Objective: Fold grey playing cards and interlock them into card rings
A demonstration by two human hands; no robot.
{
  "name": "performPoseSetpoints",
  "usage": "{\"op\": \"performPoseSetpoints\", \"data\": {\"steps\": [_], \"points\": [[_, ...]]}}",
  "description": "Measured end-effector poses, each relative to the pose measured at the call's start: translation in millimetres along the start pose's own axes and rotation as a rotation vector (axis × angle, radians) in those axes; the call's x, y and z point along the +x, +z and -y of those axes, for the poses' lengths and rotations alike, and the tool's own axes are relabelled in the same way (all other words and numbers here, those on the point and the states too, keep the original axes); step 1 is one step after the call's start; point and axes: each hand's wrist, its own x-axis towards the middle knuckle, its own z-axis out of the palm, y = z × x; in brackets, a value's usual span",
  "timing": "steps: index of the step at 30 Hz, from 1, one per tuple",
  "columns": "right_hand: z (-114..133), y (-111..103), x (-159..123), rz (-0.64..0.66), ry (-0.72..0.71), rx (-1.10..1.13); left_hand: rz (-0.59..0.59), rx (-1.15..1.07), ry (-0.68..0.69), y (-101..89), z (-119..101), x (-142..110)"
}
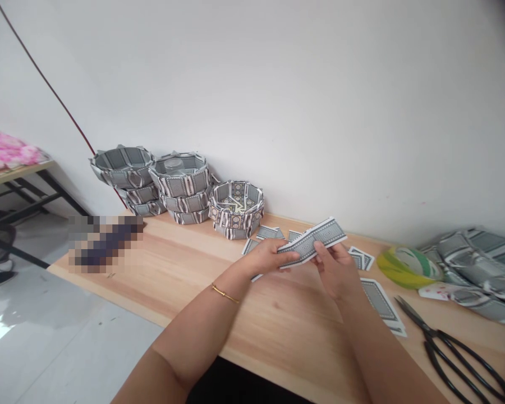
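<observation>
Above the wooden table, my left hand (273, 258) and my right hand (334, 268) hold a long grey patterned card strip (313, 241) with white edges. The left hand pinches its left end, thumb on top. My right thumb presses on the strip nearer its right end, the fingers underneath partly hidden. Behind the hands lie loose grey playing cards (269, 232), several of them overlapping. A small stack of larger cards (381, 306) lies beside my right forearm, partly covered by it.
Stacked card baskets (183, 182), (124, 168) stand along the wall at left, with a smaller basket (236, 210) beside them. Black-handled scissors (450, 348), a roll of tape (408, 266) and more folded card work (480, 275) lie at right. The wooden table (185, 275) ends at the left.
</observation>
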Motion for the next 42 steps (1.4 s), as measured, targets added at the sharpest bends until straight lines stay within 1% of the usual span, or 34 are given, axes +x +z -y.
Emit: {"op": "performPoseSetpoints", "data": {"steps": [3, 8, 10, 13, 17, 20, 22, 25, 27, 28, 30, 33, 35, 37, 42], "points": [[1, 4, -1, 0.012, 0.016, 0.065, -0.113, 0.153, 0.079, -2.9, 0, 2], [0, 4, -1, 0.009, 0.059, 0.122, -0.261, 0.318, 0.301, -8.2, 8, 7], [-1, 3, 0, 0.015, 0.075, 0.135, -0.339, 0.379, 0.355, -8.8, 12, 9], [-2, 2, 0, 0.020, 0.123, 0.162, -0.449, 0.440, 0.369, -9.4, 15, 10], [1, 4, -1, 0.031, 0.182, 0.196, -0.528, 0.443, 0.369, -10.9, 11, 9], [6, 5, -1, 0.030, 0.201, 0.249, -0.582, 0.380, 0.348, -10.8, 8, 9], [8, 5, 0, 0.027, 0.203, 0.286, -0.600, 0.273, 0.276, -9.3, 7, 9], [10, 5, 0, 0.031, 0.201, 0.320, -0.612, 0.025, 0.121, -5.4, 7, 10], [11, 6, 0, 0.034, 0.191, 0.323, -0.595, -0.189, 0.054, -2.5, 7, 11], [11, 6, 0, 0.035, 0.184, 0.322, -0.570, -0.312, 0.030, -1.1, 7, 12], [10, 7, -1, 0.042, 0.174, 0.320, -0.475, -0.554, -0.008, 1.2, 6, 12], [8, 7, -1, 0.054, 0.177, 0.308, -0.337, -0.790, -0.042, 3.1, 3, 11], [7, 6, -1, 0.056, 0.180, 0.300, -0.297, -0.865, -0.050, 3.5, 0, 10], [6, 6, -1, 0.060, 0.181, 0.295, -0.286, -0.903, -0.055, 3.3, -2, 9], [6, 6, -3, 0.076, 0.171, 0.260, -0.271, -0.903, -0.024, 1.6, -2, 8]]}}
